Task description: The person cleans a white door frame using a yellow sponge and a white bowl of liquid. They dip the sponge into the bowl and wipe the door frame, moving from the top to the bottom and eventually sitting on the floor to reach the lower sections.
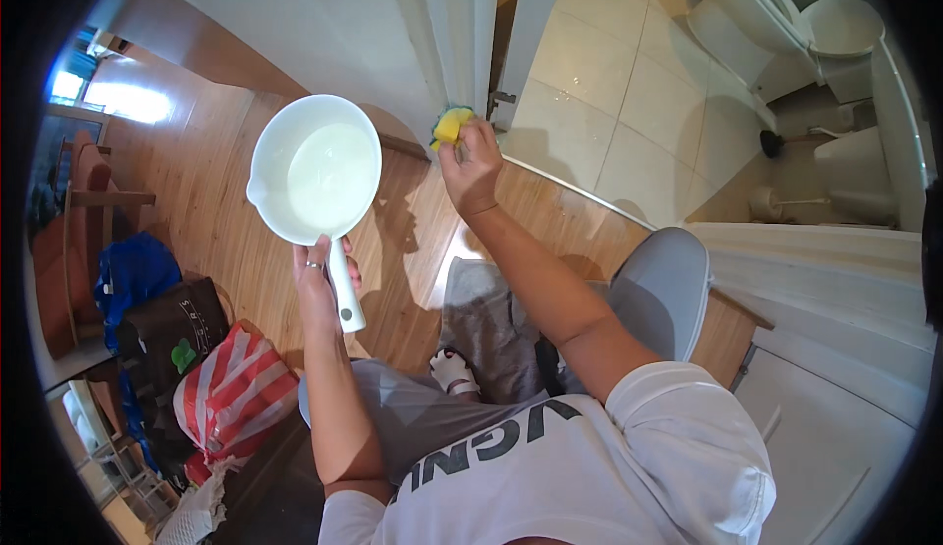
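Note:
My left hand (317,272) grips the handle of a white plastic dipper (317,169) with a pouring lip on its left side. Pale liquid seems to lie in the dipper's bottom. Between the fingers and thumb of my right hand (471,166) is a yellow sponge (452,127) with a green scouring side. The sponge is against or very near the lower part of a white wall edge (435,44), beside the door frame; contact is partly hidden by the sponge itself.
A grey towel (479,317) lies on the wood floor (398,236) by my slippered foot. Beyond a threshold, the tiled floor (589,103) leads to a toilet (759,22). A grey chair or stool (663,287) stands right; a red-and-white striped bag (236,390) sits left.

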Action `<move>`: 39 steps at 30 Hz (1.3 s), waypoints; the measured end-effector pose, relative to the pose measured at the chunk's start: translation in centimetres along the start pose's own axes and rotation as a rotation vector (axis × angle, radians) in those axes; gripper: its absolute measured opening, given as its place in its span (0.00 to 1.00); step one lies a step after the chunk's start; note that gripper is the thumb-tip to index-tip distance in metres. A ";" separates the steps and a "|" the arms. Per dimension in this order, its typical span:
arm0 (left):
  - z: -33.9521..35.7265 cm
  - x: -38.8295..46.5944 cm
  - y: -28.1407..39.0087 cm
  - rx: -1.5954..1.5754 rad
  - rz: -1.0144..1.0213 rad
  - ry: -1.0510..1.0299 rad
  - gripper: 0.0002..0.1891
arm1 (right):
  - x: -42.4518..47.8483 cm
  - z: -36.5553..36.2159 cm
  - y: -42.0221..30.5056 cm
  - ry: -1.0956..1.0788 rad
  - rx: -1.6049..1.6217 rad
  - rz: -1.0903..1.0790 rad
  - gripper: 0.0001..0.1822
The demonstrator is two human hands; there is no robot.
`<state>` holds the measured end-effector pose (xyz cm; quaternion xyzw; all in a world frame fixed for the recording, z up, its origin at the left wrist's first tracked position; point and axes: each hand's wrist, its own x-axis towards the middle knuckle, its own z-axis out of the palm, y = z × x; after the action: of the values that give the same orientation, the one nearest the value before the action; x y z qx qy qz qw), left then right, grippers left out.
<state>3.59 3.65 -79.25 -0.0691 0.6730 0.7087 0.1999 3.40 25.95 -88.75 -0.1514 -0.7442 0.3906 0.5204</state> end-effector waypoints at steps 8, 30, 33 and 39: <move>0.7 -0.2 -0.4 0.013 0.006 -0.068 0.15 | -7.6 2.8 11.0 -0.012 0.103 0.563 0.10; -1.0 -1.3 -3.0 0.067 -0.090 -0.030 0.20 | -10.6 5.3 9.6 0.097 0.351 0.654 0.06; -0.7 -0.9 -2.9 0.064 -0.084 -0.061 0.19 | -12.1 5.4 11.4 0.123 0.257 0.644 0.06; -0.2 -0.3 -3.1 0.090 -0.073 -0.066 0.21 | -13.9 5.5 16.5 0.068 0.095 0.813 0.07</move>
<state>4.99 3.43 -81.99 -0.0611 0.6943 0.6718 0.2507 1.21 25.56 -110.94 -0.4220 -0.5871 0.5930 0.3544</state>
